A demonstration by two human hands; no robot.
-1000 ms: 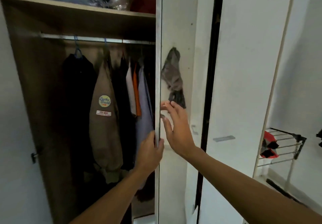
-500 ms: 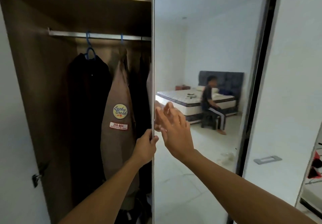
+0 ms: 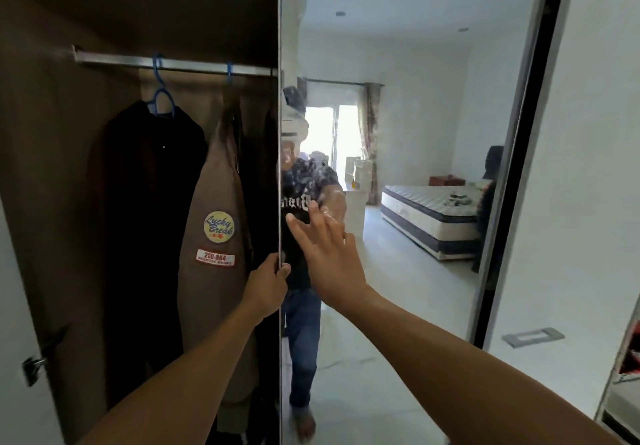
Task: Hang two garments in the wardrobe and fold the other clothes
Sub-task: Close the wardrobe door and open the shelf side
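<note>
The wardrobe stands open on the left, with a metal rail [image 3: 173, 63] under a shelf. On the rail hang a black garment [image 3: 149, 202] on a blue hanger [image 3: 159, 94] and a brown jacket [image 3: 214, 243] with a "Lucky Break" patch. My left hand [image 3: 268, 282] grips the edge of the mirrored door [image 3: 415, 133], fingers curled round it. My right hand [image 3: 325, 254] lies flat against the mirror face, fingers straight. The mirror reflects a bedroom with a bed and me.
A white door [image 3: 588, 202] with a recessed grey handle [image 3: 533, 337] stands to the right. A latch [image 3: 33, 366] sits on the wardrobe's left side panel. A drying rack's edge [image 3: 627, 368] shows at the far right.
The mirrored door has swung further round, so its reflection changed from a dim surface to the bedroom. Both hands stayed on the door. The view moved closer to the jackets.
</note>
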